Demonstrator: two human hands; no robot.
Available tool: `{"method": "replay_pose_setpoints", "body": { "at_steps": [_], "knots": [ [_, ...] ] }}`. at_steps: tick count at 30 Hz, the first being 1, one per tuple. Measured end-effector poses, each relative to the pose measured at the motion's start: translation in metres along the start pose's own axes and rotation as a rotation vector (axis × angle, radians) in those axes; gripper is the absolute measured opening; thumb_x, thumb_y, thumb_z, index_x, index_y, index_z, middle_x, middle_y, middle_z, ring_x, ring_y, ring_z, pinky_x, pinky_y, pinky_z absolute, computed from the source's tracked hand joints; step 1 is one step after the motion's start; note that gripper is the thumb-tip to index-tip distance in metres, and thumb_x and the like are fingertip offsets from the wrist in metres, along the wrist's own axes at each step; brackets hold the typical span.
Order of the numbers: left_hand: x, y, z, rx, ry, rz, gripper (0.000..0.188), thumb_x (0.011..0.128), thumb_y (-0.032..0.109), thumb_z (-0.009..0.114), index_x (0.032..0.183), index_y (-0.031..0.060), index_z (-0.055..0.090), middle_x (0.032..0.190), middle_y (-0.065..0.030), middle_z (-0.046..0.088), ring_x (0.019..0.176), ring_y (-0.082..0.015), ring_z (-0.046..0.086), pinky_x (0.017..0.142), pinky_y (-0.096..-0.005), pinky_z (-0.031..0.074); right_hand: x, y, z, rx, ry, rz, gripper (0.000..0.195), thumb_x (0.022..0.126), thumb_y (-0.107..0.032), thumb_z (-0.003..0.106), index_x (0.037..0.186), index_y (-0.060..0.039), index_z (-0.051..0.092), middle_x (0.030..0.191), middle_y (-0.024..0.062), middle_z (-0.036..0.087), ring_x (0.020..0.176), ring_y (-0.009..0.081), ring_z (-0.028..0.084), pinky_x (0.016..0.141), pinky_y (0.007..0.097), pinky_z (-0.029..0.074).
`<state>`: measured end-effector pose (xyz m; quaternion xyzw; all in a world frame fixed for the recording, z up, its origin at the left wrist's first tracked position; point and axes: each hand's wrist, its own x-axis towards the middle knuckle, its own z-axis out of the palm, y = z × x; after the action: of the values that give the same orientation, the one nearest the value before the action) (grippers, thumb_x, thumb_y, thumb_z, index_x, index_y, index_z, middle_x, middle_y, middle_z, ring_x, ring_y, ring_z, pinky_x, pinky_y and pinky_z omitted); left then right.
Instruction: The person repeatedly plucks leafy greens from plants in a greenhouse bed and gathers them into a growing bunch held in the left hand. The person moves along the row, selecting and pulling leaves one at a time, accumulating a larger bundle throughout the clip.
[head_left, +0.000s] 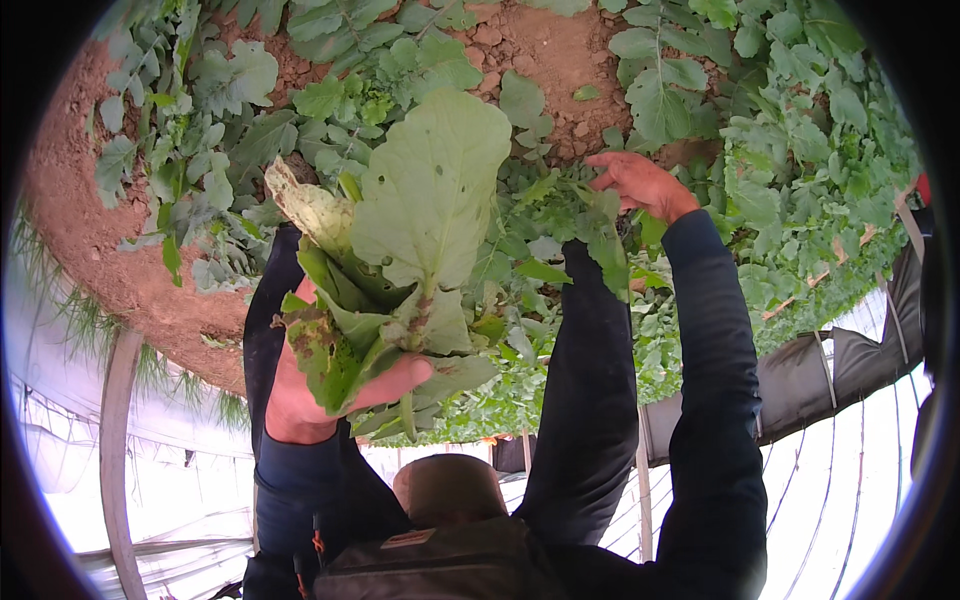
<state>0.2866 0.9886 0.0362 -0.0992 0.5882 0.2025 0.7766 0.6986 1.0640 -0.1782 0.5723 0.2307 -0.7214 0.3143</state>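
Observation:
My left hand (337, 390) is closed round a bunch of large green leaves (435, 202), held up near the camera. Some of these leaves have small holes, and a few are yellowed with brown patches. My right hand (645, 184) reaches down among the lobed leafy plants (562, 202) by my right knee. Its fingers are partly spread beside a leaf; whether they touch or grip it cannot be told.
Rows of leafy plants (795, 180) grow on the right and at the top, with bare reddish soil (540, 60) between them. A wooden post (120, 450) and plastic sheeting stand at the left; a rolled dark cover (787, 382) hangs at the right.

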Motion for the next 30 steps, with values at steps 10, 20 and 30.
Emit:
{"method": "replay_pose_setpoints", "body": {
  "at_steps": [10, 20, 30],
  "knots": [
    [0.009, -0.014, -0.004, 0.060, -0.085, 0.122, 0.088, 0.069, -0.003, 0.086, 0.145, 0.0004, 0.041, 0.135, -0.0125, 0.059, 0.125, -0.0241, 0.057, 0.106, -0.0406, 0.047, 0.058, 0.040, 0.005, -1.258, 0.834, -0.003, 0.036, 0.088, -0.022, 0.063, 0.124, -0.0142, 0.059, 0.128, 0.0108, 0.059, 0.127, 0.0323, 0.052, 0.095, 0.0461, 0.048],
    [0.016, 0.006, 0.034, 0.200, 0.000, 0.073, 0.085, 0.067, 0.025, 0.081, 0.140, -0.0023, 0.047, 0.123, -0.0218, 0.063, 0.116, -0.0319, 0.061, 0.102, -0.0438, 0.050, 0.051, 0.053, 0.007, -1.358, 0.691, -0.242, 0.015, 0.089, -0.018, 0.059, 0.096, -0.0209, 0.072, 0.105, 0.0022, 0.072, 0.116, 0.0239, 0.061, 0.102, 0.0440, 0.039],
    [0.023, 0.004, 0.029, 0.118, -0.126, 0.140, 0.065, 0.078, 0.006, 0.078, 0.137, -0.0051, 0.054, 0.130, -0.0175, 0.065, 0.118, -0.0289, 0.063, 0.103, -0.0424, 0.050, -0.006, 0.027, 0.028, -1.379, 0.526, -0.275, 0.017, 0.085, -0.017, 0.060, 0.082, -0.0200, 0.076, 0.085, 0.0033, 0.075, 0.084, 0.0257, 0.074, 0.067, 0.0394, 0.058]
  ]
}}
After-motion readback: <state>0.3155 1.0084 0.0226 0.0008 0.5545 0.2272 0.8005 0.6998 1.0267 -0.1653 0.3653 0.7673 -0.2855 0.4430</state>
